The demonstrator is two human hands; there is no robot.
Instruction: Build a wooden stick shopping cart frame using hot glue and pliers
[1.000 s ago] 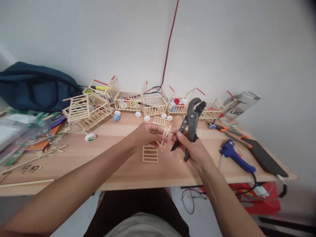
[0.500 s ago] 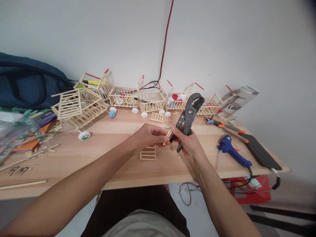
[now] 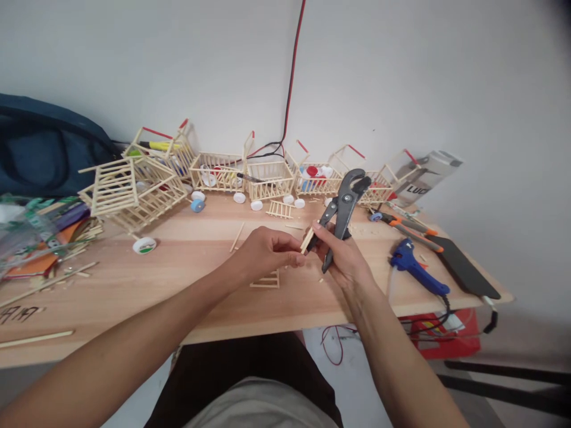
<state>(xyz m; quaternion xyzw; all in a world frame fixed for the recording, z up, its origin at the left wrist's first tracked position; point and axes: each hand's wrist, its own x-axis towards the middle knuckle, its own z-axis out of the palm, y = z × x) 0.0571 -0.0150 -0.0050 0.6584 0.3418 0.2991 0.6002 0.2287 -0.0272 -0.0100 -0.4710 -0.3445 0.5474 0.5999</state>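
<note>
My right hand (image 3: 343, 252) is closed around a dark grey pipe cutter (image 3: 345, 202), its hooked jaw pointing up and away. The right thumb also presses short, thin wooden sticks (image 3: 307, 239) against the cutter's handle side. At the lower ends of these sticks, the fingertips of my left hand (image 3: 270, 252) pinch together; the exact contact is partly hidden. Below the left hand, a small ladder-like wooden frame (image 3: 266, 279) lies on the table, partly covered by that hand. A loose stick (image 3: 237, 236) rests just beyond it.
Small stick-built carts (image 3: 218, 172) with bottle-cap wheels line the wall. On the right lie a blue glue gun (image 3: 419, 270), orange-handled pliers (image 3: 414, 232) and a black slab (image 3: 466, 267). Plastic bags (image 3: 40, 226) and sticks lie at left, beside a blue bag (image 3: 49, 145).
The view has shifted slightly, so the scene sits a little further left. The sticks have moved up towards the right thumb, and the left fingertips are now at their lower ends.
</note>
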